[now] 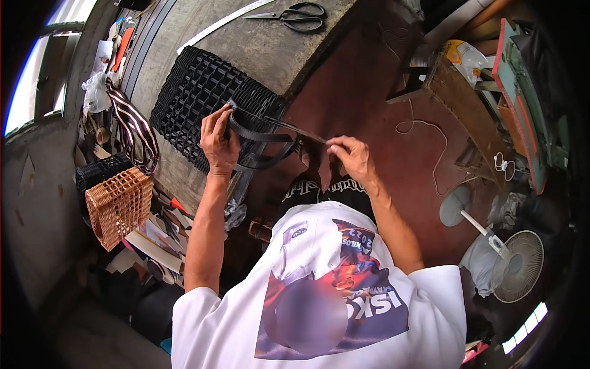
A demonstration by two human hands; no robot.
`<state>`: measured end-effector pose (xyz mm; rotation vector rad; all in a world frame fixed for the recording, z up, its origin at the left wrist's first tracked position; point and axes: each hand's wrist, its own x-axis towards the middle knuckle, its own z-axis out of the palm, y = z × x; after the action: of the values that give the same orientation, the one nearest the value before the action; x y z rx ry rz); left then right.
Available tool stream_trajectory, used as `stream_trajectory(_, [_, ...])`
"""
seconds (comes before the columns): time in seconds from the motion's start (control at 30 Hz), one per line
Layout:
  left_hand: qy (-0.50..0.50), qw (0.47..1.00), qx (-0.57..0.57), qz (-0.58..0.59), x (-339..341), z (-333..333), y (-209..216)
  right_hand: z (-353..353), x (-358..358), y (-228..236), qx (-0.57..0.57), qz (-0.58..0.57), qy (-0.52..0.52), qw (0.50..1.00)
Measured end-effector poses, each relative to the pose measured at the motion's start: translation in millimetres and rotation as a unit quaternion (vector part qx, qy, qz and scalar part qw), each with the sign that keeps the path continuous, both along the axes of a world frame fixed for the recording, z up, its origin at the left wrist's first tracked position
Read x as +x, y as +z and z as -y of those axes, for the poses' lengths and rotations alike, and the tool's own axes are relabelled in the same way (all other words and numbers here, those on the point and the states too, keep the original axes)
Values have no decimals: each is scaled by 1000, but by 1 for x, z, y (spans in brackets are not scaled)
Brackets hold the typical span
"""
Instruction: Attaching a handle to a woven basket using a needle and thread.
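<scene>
A black woven basket bag (203,86) lies on the worktable in front of me, its open lattice side facing up. Black straps (263,134) loop off its near right edge. My left hand (220,142) is closed, pinching one strap near its end above the bag. My right hand (353,158) is closed to the right, off the table edge, with thumb and fingers pinched together. From it a thin dark strand (312,136) runs taut to the strap at my left hand. Whether it is thread or a narrow strip I cannot make out.
Black-handled scissors (302,17) and a long white ruler-like strip (215,27) lie on the worktable (270,52). Left of it sit a tan woven basket (120,206), a striped cloth (132,123) and scraps. A fan (518,265) and a wooden board (467,107) stand at the right.
</scene>
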<state>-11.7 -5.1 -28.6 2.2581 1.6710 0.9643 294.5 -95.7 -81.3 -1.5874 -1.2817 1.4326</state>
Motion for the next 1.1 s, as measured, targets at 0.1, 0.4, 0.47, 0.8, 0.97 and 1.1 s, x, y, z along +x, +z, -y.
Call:
stream_trajectory(0.1, [-4,1000,1,0,1,-2,-3,-18,15,-36,68,169,-18,983])
stream_trajectory(0.4, [2,1000,-5,5,1,0,-5,-11,9,-80,134,207,-110,963])
stream_trajectory(0.47, [5,1000,-10,11,1,-1,-5,-5,-1,-85,93,144,-99,980])
stream_trajectory(0.8, [3,1000,-6,9,0,-1,-7,-6,-34,-116,27,92,-30,995])
stream_trajectory(0.97, [3,1000,-13,7,-2,3,-10,-30,-51,-95,100,72,-41,992])
stream_trajectory(1.1, [-5,1000,-14,16,-1,-1,-11,-45,-62,-86,128,-1,-26,991])
